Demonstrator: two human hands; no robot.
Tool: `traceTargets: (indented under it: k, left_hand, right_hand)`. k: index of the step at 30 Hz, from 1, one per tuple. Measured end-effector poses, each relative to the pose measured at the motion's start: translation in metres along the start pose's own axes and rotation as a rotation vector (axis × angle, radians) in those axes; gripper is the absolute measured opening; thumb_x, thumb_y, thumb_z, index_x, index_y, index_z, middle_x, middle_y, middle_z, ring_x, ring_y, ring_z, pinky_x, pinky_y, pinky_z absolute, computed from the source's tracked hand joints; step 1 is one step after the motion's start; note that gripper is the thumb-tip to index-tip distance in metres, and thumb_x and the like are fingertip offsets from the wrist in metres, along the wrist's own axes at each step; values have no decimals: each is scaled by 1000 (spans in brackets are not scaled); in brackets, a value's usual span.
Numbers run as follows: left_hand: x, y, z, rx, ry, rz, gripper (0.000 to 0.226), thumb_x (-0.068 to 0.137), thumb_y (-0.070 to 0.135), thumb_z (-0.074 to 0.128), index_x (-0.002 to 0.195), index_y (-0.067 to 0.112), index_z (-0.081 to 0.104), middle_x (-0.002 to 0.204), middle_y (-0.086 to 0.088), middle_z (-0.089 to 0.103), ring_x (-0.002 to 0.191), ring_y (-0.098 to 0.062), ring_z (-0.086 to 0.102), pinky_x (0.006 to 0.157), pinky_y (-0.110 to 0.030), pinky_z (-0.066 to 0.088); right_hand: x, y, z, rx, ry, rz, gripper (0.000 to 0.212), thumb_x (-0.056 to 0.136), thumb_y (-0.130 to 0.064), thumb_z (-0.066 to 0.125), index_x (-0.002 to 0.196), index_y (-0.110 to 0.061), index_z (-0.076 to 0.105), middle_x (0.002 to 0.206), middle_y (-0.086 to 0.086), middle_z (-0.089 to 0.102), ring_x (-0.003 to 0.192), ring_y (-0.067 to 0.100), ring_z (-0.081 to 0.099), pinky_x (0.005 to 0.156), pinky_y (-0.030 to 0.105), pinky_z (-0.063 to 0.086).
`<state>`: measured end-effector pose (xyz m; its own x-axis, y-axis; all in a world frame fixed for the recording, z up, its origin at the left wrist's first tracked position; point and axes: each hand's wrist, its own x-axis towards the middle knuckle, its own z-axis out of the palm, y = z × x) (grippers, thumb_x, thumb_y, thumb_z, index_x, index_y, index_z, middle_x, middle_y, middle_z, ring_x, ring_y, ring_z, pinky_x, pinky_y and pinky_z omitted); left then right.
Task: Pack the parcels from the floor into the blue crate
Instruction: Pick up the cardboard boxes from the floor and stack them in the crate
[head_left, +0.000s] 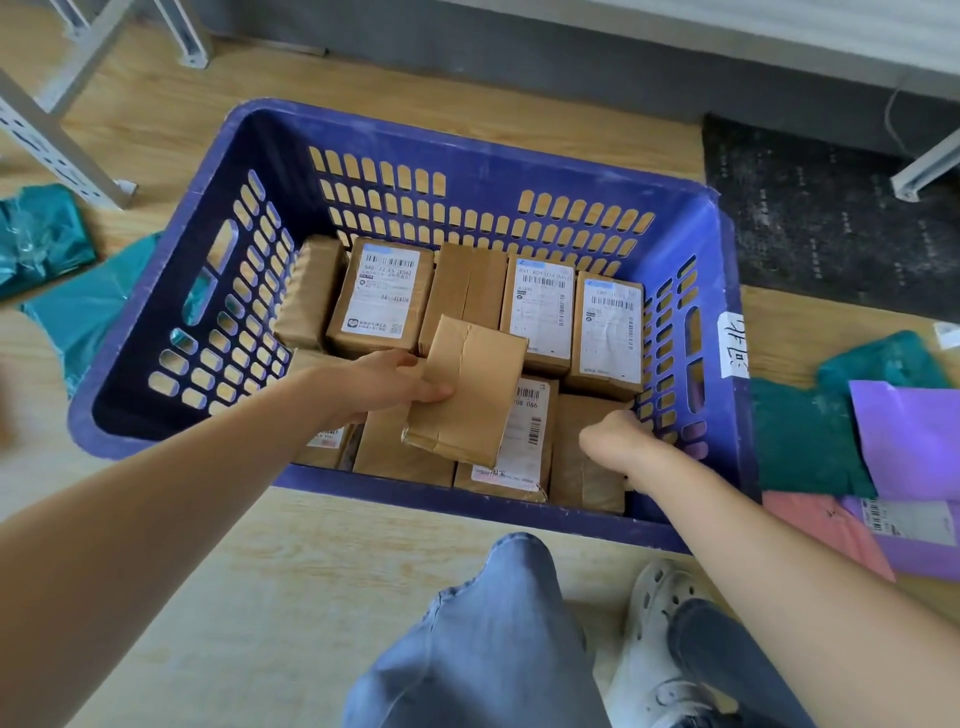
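Blue crate (483, 156) with slotted walls on a pale wood floor (260, 571), partly filled with brown cardboard parcels. Along the crate's far wall, a row of boxes (382, 296), three of them with white shipping labels facing up. Over the crate's middle, a plain brown parcel (467, 395), taped and tilted, raised above the packed layer and clamped at its left edge by the left hand (384, 384), thumb on top, other fingers underneath and hidden. Beneath it, against the crate's near wall, a labelled parcel (522, 441). In the crate's near right corner, the right hand (613, 441), knuckles up, fingers curled downward over a corner parcel (582, 483); impossible to tell whether gripping it. Left of the crate, teal bags (47, 239) on the floor; right of it, teal, purple and pink mailers (909, 441). On the crate's right rim, a handwritten paper tag (735, 345).
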<state>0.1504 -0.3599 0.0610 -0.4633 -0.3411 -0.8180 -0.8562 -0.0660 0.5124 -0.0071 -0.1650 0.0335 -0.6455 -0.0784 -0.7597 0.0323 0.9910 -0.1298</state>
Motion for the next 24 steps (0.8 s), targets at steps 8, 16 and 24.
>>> traceTargets:
  k: [8,16,24]
  left_hand:
    - [0,-7,-5,44,18,-50,96,69,59,71,144,18,30,144,3,38,134,-23,37,109,-41,28]
    - [-6,-8,-8,-41,-44,-200,125,47,67,72,149,20,16,156,-8,19,140,-40,21,106,-66,25]
    - [-11,-14,-20,-46,-50,-169,156,17,76,75,150,26,11,157,-13,15,137,-49,22,105,-65,28]
  right_hand:
    - [-10,-5,-2,-195,-64,9,54,98,-18,37,142,8,20,137,23,43,122,36,48,95,37,46]
    - [-1,-4,-7,33,-169,-15,46,95,-13,43,138,2,38,138,23,44,126,37,45,101,48,42]
    - [2,-2,-5,234,-239,49,45,95,-7,41,139,-2,37,140,21,42,127,36,45,100,51,45]
